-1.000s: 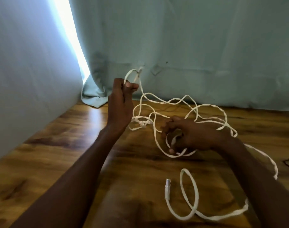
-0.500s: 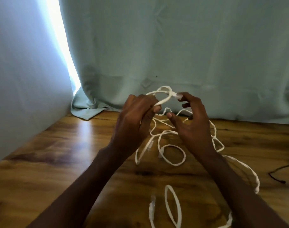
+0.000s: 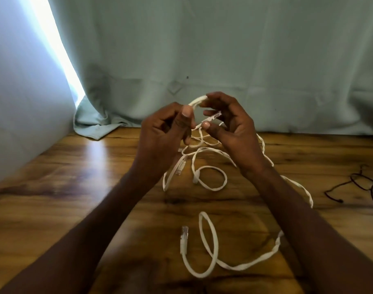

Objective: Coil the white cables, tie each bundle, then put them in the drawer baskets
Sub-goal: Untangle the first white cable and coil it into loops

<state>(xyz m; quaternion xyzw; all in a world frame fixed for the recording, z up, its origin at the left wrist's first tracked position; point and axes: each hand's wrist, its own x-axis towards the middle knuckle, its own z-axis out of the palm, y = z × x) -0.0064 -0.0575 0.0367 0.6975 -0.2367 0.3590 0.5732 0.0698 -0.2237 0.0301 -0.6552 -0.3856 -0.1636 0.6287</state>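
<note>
Wooden tabletop, pale green curtain (image 3: 223,49) behind it, a bright slit of daylight at the left, and in the middle two hands raised above a sprawl of white cable (image 3: 211,179). At the fingers first: the left hand (image 3: 166,136) has its thumb and curled fingers pinched on the cable just below a short arch of it, and the right hand (image 3: 230,128) grips the other end of that arch with its fingertips, a clear plug (image 3: 212,118) poking out between its thumb and forefinger. A second ago the right hand was down on the table picking through the loops while the left held a strand up alone; half a second ago it had come up to meet the left, and now the two have closed in tighter, with the plug end found and held. That looks to me like the start of the first coil, nothing wound yet. Outward from there, the rest of the cable lies loose on the table (image 3: 64,187): small loops under the wrists, a long run past the right forearm, and another plug (image 3: 184,238) lying near the front edge. Off to the right sits a dark thin cord (image 3: 351,183). No drawer baskets in view.
</note>
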